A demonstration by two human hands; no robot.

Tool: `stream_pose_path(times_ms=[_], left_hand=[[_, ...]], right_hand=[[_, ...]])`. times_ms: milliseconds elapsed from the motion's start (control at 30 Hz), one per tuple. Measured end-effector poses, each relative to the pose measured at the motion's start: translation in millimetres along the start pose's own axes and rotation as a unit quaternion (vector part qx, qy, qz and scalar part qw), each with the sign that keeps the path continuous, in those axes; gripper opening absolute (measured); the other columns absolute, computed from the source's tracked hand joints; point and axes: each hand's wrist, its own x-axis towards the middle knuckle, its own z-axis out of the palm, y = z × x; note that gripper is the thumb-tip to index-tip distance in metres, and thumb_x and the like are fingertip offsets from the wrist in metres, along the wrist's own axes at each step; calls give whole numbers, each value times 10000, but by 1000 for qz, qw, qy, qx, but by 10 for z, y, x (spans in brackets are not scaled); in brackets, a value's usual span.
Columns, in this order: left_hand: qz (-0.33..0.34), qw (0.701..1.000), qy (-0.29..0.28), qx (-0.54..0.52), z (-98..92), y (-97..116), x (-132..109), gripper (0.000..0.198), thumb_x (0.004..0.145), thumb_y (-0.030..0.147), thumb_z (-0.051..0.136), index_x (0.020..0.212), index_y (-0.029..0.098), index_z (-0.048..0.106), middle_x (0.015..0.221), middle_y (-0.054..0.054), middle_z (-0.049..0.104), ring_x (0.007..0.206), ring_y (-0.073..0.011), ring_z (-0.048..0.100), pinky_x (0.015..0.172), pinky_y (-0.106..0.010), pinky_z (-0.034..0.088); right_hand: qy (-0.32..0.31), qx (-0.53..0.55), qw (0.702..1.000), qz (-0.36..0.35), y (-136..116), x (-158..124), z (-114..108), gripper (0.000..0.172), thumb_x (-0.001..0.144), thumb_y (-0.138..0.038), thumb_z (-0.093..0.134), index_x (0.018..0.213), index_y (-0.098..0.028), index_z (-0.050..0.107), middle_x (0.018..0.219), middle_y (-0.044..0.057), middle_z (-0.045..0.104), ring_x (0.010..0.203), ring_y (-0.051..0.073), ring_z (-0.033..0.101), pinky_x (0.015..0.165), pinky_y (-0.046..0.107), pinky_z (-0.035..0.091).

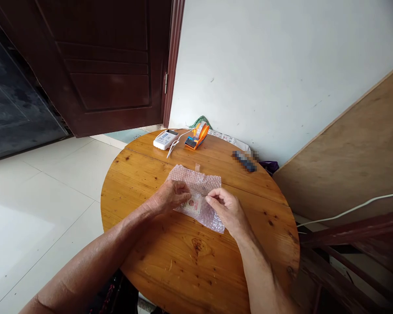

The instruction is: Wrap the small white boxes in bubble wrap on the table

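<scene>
A sheet of clear bubble wrap (210, 219) is spread on the round wooden table in front of me. On its middle lies a small flat pale item with a red mark (194, 205), partly covered by my left fingers. My left hand (173, 195) is closed, thumb against fingers, at the left side of the wrap and seems to pinch its edge. Opposite it, my right hand (225, 204) pinches the wrap between thumb and forefinger. A short strip of brownish tape (197, 167) shows at the far edge of the sheet.
At the table's (196, 270) far side are a white box-like device (165, 139) with a white cable (174, 145) and an orange tape dispenser (197, 136). A blurred dark object (244, 161) lies at the far right. The wall and a dark red door (111, 65) stand behind.
</scene>
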Motion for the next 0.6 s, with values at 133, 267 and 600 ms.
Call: stream_pose_path(times_ms=[133, 267, 600], left_hand=[[16, 1000, 16, 3, 2, -40, 27, 143, 736, 266, 572, 701, 138, 624, 625, 22, 583, 565, -86, 449, 524, -192, 340], [28, 999, 30, 14, 2, -48, 31, 129, 727, 254, 574, 695, 140, 627, 636, 32, 546, 610, -92, 467, 565, -195, 369], [5, 997, 33, 63, -130, 57, -28, 245, 759, 311, 595, 897, 136, 696, 831, -25, 679, 769, -146, 608, 681, -222, 464]], right_hand=[[131, -116, 970, -171, -170, -103, 0, 100, 881, -271, 553, 833, -242, 636, 867, 52, 690, 859, 231, 637, 806, 379, 469], [33, -234, 934, -268, -313, -203, 71, 134, 895, -231, 556, 925, -257, 685, 950, 52, 725, 889, 247, 644, 829, 412, 408], [-46, -306, 916, -257, -339, -192, 126, 171, 914, -236, 545, 1025, -236, 675, 1038, 66, 702, 925, 242, 608, 813, 400, 363]])
